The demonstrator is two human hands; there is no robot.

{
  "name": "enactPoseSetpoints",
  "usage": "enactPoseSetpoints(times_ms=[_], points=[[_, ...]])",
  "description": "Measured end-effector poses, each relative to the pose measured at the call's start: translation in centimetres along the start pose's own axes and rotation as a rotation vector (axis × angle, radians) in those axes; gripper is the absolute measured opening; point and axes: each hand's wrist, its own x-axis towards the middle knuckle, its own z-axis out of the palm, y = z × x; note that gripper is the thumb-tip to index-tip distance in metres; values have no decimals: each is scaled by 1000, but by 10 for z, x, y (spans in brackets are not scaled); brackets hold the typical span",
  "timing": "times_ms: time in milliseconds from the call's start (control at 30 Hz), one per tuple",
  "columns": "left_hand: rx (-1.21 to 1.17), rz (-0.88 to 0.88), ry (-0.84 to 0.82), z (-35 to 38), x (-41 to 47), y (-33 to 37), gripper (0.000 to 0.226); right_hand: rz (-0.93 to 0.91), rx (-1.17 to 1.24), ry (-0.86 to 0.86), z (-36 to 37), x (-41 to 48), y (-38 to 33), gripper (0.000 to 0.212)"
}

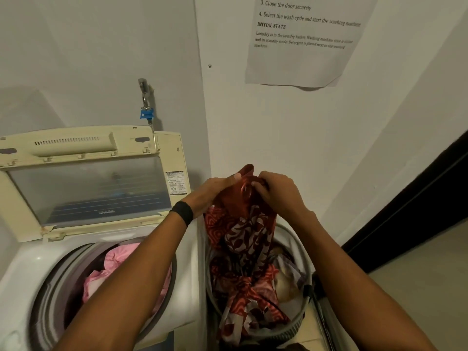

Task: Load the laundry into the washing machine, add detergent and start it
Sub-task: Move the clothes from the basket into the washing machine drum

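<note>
My left hand [215, 191] and right hand [278, 191] grip the top of a red patterned cloth [243, 231], fingers curled tight on it. It hangs below them into the laundry basket [291, 328]. Down to their left, the washing machine [25, 264] stands open with pink laundry [114, 259] inside.

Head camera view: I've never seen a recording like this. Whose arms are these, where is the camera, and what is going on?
There is no robot here. The camera sits on a person's head and looks down, so the two arms are the person's own. The left hand, with a black wristband, and the right hand both grip a red patterned cloth. Its lower end hangs into a laundry basket that holds more clothes. To the left stands a top-loading washing machine with its lid raised. Pink laundry already lies in the drum. A printed instruction sheet hangs on the wall above.
</note>
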Motion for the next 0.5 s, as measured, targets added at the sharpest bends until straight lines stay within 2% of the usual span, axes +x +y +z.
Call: enactPoseSetpoints(times_ms=[100,200,300,367,433,500], points=[[117,-6,-36,-1,-2,8,55,12,29,27,3,1,-6,23],[30,23,58,4,3,5,33,14,66,52,5,0,-9,25],[-96,28,60,5,4,2,27,18,136,72,8,-5,-5,23],[-141,38,75,5,2,7,28,31,302,50,8,-9,-1,23],[-216,60,137,5,1,15,27,63,525,-112,9,-14,9,29],[-273,79,201,0,1,21,21,131,605,-420,15,-24,27,38]])
